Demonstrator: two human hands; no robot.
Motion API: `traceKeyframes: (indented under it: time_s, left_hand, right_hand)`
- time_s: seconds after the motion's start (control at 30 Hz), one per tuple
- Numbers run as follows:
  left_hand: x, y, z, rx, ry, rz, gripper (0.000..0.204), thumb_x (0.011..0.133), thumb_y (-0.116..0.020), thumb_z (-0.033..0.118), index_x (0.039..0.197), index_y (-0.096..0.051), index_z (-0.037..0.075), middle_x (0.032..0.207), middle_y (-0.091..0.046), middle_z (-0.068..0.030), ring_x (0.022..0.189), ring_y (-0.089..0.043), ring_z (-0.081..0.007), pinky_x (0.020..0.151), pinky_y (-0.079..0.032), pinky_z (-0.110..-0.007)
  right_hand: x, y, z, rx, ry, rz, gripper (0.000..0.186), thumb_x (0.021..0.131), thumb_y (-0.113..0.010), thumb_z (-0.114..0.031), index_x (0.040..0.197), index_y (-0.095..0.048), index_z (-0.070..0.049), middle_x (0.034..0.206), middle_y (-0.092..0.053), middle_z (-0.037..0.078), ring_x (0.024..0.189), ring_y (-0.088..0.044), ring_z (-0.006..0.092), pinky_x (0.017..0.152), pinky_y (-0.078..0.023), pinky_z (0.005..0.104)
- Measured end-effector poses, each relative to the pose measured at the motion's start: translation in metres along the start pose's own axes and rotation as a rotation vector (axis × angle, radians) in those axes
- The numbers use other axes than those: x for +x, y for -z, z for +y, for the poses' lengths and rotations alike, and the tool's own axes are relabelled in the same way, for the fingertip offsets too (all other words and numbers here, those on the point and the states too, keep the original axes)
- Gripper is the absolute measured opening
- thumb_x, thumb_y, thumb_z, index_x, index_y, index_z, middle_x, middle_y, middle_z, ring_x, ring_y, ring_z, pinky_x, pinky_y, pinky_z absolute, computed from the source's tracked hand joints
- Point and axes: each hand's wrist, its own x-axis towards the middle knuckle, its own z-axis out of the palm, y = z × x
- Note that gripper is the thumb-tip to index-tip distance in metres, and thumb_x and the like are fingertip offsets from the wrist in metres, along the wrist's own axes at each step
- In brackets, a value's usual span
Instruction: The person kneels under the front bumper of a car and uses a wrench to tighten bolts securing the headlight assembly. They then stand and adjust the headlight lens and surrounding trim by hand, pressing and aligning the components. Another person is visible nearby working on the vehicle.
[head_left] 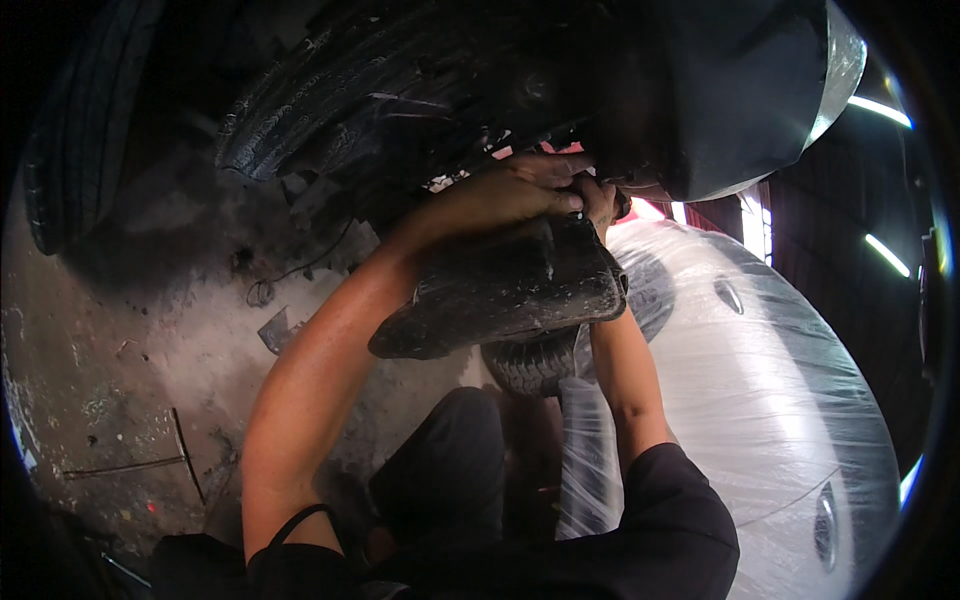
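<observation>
In the head view, the dark panel (500, 295) is hanging between the person's forearms, just below both hands. Its long axis is running across the picture at a slight tilt, the left end pointing lower, the right end higher. Pale scuffs are marking its face. The left hand (545, 182) is reaching over its upper edge, fingers stretching right; the right hand (598, 197) is coming up from behind its right end, fingers curling beside the left thumb. The hands are meeting closely, but I cannot tell what either is pinching. A tyre (530, 367) is showing below the panel, a film-wrapped car (770, 390) is filling the right side, and stained floor (130, 350) is spreading left.
</observation>
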Motion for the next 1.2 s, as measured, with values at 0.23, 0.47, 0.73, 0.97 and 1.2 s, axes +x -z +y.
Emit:
traceKeyframes:
  time_s: [0.23, 0.47, 0.73, 0.97, 1.2]
  left_hand:
    - [-0.004, -0.006, 0.004, -0.013, -0.022, 0.065, 0.063, 0.095, -0.075, 0.028, 0.149, -0.052, 0.003, 0.145, -0.061, -0.0126, 0.137, -0.054, -0.0200, 0.115, -0.042, -0.034]
    - [-0.005, -0.004, 0.003, 0.102, 0.017, 0.039, 0.063, 0.098, -0.071, 0.035, 0.150, -0.052, 0.007, 0.158, -0.047, -0.0134, 0.145, -0.043, -0.0218, 0.118, -0.037, -0.035]
    - [-0.014, 0.001, 0.009, -0.064, -0.040, -0.037, 0.065, 0.096, -0.066, 0.017, 0.155, -0.043, 0.001, 0.156, -0.050, -0.0157, 0.137, -0.054, -0.0204, 0.115, -0.038, -0.030]
    - [-0.017, -0.002, 0.008, 0.088, -0.129, -0.043, 0.046, 0.104, -0.049, 0.017, 0.149, -0.053, 0.006, 0.159, -0.045, -0.0108, 0.144, -0.044, -0.0194, 0.118, -0.039, -0.034]
    - [-0.028, -0.001, 0.034, 0.086, 0.166, -0.074, 0.046, 0.104, -0.057, 0.035, 0.141, -0.064, 0.008, 0.138, -0.064, -0.0093, 0.121, -0.059, -0.0147, 0.103, -0.046, -0.031]
  right_hand:
    - [-0.002, -0.006, 0.024, -0.049, 0.249, 0.069, 0.032, 0.086, -0.063, -0.010, 0.116, -0.066, 0.000, 0.114, -0.063, 0.021, 0.107, -0.059, 0.0379, 0.094, -0.048, 0.0444]
    - [-0.010, -0.004, 0.042, -0.145, 0.249, -0.035, 0.044, 0.081, -0.064, -0.013, 0.124, -0.063, -0.002, 0.111, -0.064, 0.021, 0.105, -0.057, 0.0397, 0.094, -0.045, 0.0456]
    - [-0.004, -0.003, 0.025, -0.027, 0.151, -0.045, 0.038, 0.081, -0.064, -0.012, 0.117, -0.067, -0.002, 0.113, -0.065, 0.020, 0.104, -0.056, 0.0378, 0.092, -0.045, 0.0451]
    - [-0.011, -0.007, 0.029, -0.146, 0.242, 0.089, 0.032, 0.085, -0.061, -0.007, 0.116, -0.068, -0.004, 0.111, -0.066, 0.018, 0.104, -0.057, 0.0387, 0.089, -0.045, 0.0473]
    - [-0.003, -0.005, 0.019, -0.218, 0.211, 0.077, 0.018, 0.083, -0.062, -0.005, 0.098, -0.072, -0.004, 0.105, -0.068, 0.018, 0.099, -0.060, 0.0358, 0.089, -0.048, 0.0463]
